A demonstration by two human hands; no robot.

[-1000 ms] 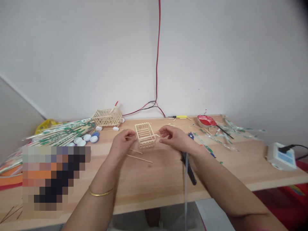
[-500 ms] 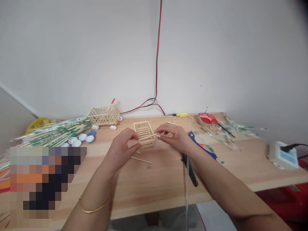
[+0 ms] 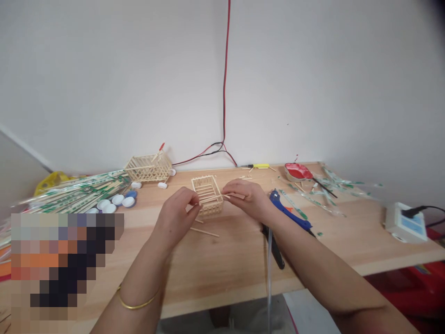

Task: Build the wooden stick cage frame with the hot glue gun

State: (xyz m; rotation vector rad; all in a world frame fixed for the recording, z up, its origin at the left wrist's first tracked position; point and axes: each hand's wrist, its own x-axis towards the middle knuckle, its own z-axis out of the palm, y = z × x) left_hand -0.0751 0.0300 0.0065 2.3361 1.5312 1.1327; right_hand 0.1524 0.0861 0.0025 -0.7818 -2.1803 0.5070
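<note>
Both forearms reach in from the lower edge, elbows spread, and the hands converge over the table [image 3: 236, 264]. The left hand [image 3: 179, 211] is bent at the wrist, its forefinger arched over and its thumb stretched toward it, the tips drawn narrow at the left side of the small stick crate [image 3: 212, 203]; whether they grip the crate or only rest against it, I cannot tell. The right hand [image 3: 243, 195] lies palm inward, thumb under the curled fingers, pinching a short stick [image 3: 225, 197] that points to the crate's right side. The crate sits on the table between the two sets of fingertips, its open top up.

The left fingers cover part of the crate's near-left edge and one end of the loose stick [image 3: 208, 233] just below them. Beyond the right fingers, the forearm hides some of the black-handled tool [image 3: 276, 253], while the blue glue gun [image 3: 290, 211] lies to the right of that wrist. Far left of the left fingers, a pixelated patch masks whatever lies there. Both arms are cut off at the bottom.
</note>
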